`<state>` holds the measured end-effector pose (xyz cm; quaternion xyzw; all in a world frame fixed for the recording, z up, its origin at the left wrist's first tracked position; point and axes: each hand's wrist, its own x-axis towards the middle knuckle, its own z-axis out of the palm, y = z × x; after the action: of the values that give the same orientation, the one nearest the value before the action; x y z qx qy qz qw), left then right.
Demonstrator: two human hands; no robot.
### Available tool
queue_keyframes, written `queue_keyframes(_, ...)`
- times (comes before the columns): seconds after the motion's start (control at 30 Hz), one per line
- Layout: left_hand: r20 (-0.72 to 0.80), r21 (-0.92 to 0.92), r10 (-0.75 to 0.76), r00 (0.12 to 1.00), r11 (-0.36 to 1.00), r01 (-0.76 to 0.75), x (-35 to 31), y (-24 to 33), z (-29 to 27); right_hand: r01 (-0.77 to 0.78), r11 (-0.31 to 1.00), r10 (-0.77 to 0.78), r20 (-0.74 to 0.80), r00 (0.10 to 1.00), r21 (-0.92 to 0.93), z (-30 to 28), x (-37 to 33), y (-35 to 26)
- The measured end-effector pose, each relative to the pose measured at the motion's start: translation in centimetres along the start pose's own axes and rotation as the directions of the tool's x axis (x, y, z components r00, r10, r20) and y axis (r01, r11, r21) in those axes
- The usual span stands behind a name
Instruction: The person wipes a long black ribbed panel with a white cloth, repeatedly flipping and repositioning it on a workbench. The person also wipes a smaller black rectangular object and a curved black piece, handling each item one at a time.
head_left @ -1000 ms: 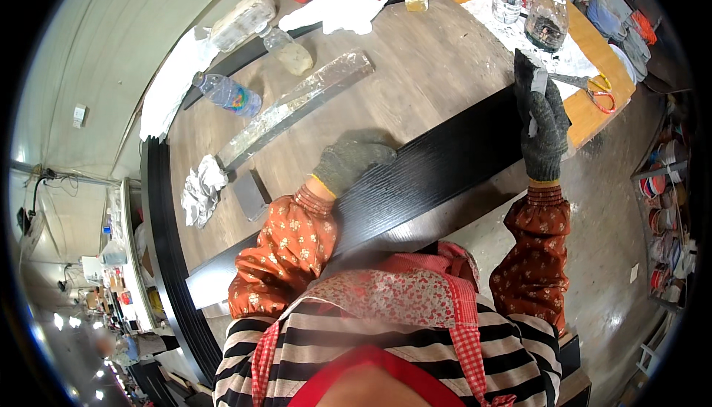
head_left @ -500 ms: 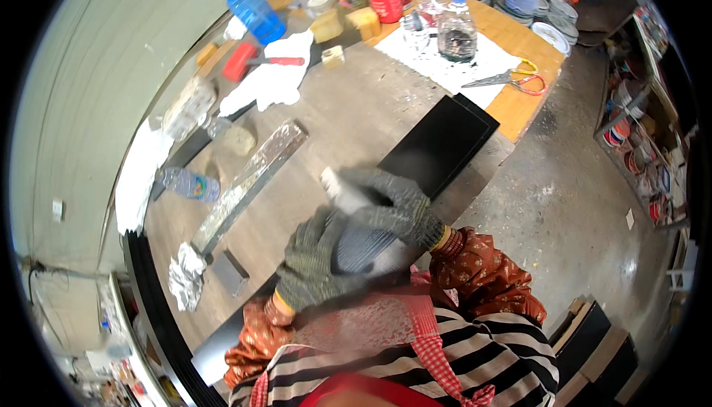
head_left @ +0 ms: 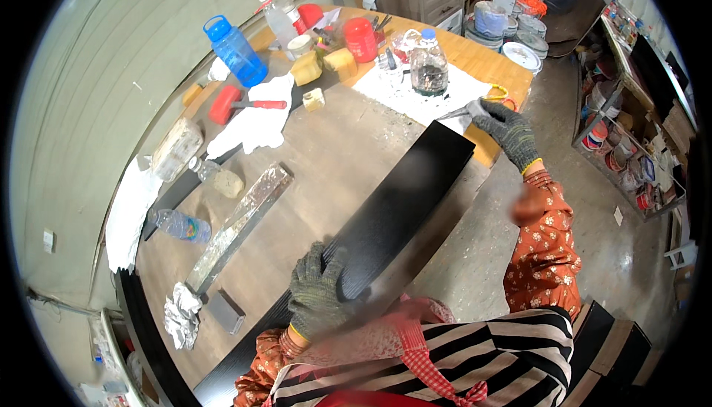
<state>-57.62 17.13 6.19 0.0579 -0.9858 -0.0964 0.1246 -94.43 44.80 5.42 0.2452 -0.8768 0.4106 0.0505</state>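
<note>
A long black board (head_left: 400, 192) with a grained surface lies diagonally along the near side of the table. My left hand (head_left: 317, 288), in a dark grey knit glove, presses flat on its lower part, fingers spread. My right hand (head_left: 509, 134), gloved alike, reaches out beyond the board's far end. Its fingers are curled over the scissors (head_left: 461, 112), which have yellow and red handles and lie at the edge of a white sheet (head_left: 378, 89). The fingers partly cover the handles. On that sheet stands a clear jug with a blue cap (head_left: 430, 66), holding dark contents.
A metal-coated strip (head_left: 241, 221), grey block (head_left: 225, 311), crumpled foil (head_left: 182, 315) and plastic bottle (head_left: 182, 226) lie on the left. Farther back are a red mallet (head_left: 225, 104) on white cloth, a blue bottle (head_left: 237, 54) and a red jar (head_left: 360, 40). Buckets (head_left: 521, 56) stand beyond.
My right hand has moved from beside my left hand out to the scissors. The whitish piece it held no longer shows. My left hand now lies flat on the board.
</note>
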Motion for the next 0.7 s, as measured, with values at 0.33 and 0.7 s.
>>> queue_keyframes(0.33,0.083,-0.044,0.023,0.996,0.999,-0.019,1.3,0.2,0.3,0.069,0.991,-0.034,0.280,0.959,-0.118,3.6,5.4,-0.1)
queue_keyframes(0.7,0.145,0.047,0.104,0.984,0.993,-0.112,-0.3,-2.8,2.2,0.066,0.998,-0.061,0.197,0.979,-0.023,-4.4,-3.2,2.5)
